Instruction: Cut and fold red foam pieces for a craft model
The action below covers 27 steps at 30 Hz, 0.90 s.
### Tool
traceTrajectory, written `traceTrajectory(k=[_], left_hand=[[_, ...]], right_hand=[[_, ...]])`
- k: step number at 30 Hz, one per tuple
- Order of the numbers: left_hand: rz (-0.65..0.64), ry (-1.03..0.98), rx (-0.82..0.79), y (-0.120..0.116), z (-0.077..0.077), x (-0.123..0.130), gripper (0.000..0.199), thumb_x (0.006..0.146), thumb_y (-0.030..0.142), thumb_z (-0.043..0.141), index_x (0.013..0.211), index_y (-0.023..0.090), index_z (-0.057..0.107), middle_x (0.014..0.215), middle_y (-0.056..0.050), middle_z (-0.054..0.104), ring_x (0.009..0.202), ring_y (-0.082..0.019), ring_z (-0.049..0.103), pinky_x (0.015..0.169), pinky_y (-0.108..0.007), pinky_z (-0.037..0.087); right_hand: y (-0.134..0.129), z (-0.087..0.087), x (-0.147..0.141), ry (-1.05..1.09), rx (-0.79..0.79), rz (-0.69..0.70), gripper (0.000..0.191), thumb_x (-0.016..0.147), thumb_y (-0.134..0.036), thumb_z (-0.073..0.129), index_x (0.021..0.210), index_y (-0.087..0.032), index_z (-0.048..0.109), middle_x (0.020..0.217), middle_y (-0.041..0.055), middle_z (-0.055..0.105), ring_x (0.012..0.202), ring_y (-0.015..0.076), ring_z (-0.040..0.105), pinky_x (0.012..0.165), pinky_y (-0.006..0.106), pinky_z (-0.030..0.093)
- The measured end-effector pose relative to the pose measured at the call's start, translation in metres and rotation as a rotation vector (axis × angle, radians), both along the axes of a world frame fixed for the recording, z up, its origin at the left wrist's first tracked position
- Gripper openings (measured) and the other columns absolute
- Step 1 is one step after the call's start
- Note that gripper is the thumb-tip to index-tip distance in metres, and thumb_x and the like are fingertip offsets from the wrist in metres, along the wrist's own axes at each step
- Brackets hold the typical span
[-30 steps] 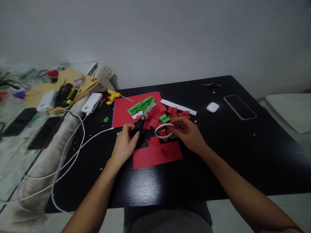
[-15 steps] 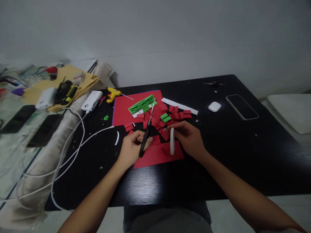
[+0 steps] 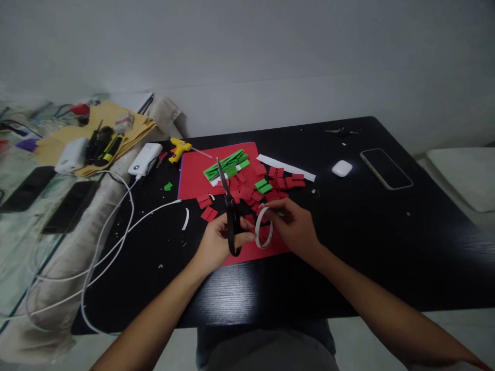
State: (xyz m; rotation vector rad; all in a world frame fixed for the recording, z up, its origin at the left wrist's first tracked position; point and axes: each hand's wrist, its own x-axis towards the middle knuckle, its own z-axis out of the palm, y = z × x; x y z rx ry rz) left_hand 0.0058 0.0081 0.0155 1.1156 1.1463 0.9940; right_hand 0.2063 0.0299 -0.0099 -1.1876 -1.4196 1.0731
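Observation:
A pair of black-handled scissors [image 3: 233, 219] is gripped in my left hand [image 3: 216, 242], its blades pointing away from me. My right hand [image 3: 297, 226] pinches a white ring [image 3: 258, 232], which looks like a roll of tape or a paper loop, at its upper edge. The left thumb comes close to the ring; whether it touches I cannot tell. Under both hands lies a red paper sheet [image 3: 278, 248]. Beyond them, folded red paper pieces [image 3: 246, 193], a green folded piece [image 3: 263, 186] and green strips [image 3: 228, 164] rest partly on a larger red sheet [image 3: 193, 178].
A white paper strip [image 3: 286, 167] lies behind the pieces. A yellow glue gun [image 3: 180, 149], white power bank [image 3: 145, 159] and cable [image 3: 131, 226] are on the left. To the right are a white case [image 3: 342, 168], a phone [image 3: 386, 169] and keys [image 3: 342, 131].
The scissors have swung so their blades lean left, and the left hand has shifted right. The ring has moved left and turned to face me more.

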Motion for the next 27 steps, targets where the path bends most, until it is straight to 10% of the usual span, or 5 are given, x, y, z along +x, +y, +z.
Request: traceTrajectory(k=[13,23,27], left_hand=[[-0.088,-0.002,0.164,-0.003,-0.008,-0.006,0.05,0.071,0.053,0.087,0.097,0.018,0.063,0.105,-0.011,0.072,0.097,-0.026,0.068,0.088,-0.036,0.053],[0.011,0.067,0.008,-0.001,-0.011,-0.005,0.039,0.064,0.034,0.091,0.082,0.019,0.061,0.082,-0.001,0.067,0.072,-0.016,0.064,0.069,-0.029,0.053],[0.012,0.029,-0.006,0.0,-0.009,-0.005,0.038,0.065,0.033,0.09,0.082,0.018,0.059,0.081,-0.001,0.066,0.07,-0.016,0.064,0.068,-0.029,0.053]], right_hand=[[0.0,-0.003,-0.002,-0.004,-0.03,-0.011,0.018,0.09,-0.038,0.074,0.099,-0.023,0.072,0.095,0.0066,0.078,0.084,0.024,0.076,0.075,0.037,0.062],[-0.001,-0.006,-0.002,-0.043,0.009,0.038,0.016,0.092,-0.037,0.071,0.103,-0.025,0.069,0.1,0.0071,0.075,0.092,0.025,0.074,0.079,0.039,0.063],[-0.005,0.005,0.001,-0.143,0.199,0.242,0.04,0.091,-0.031,0.071,0.13,-0.027,0.061,0.131,0.0116,0.065,0.122,0.029,0.065,0.101,0.046,0.057]])
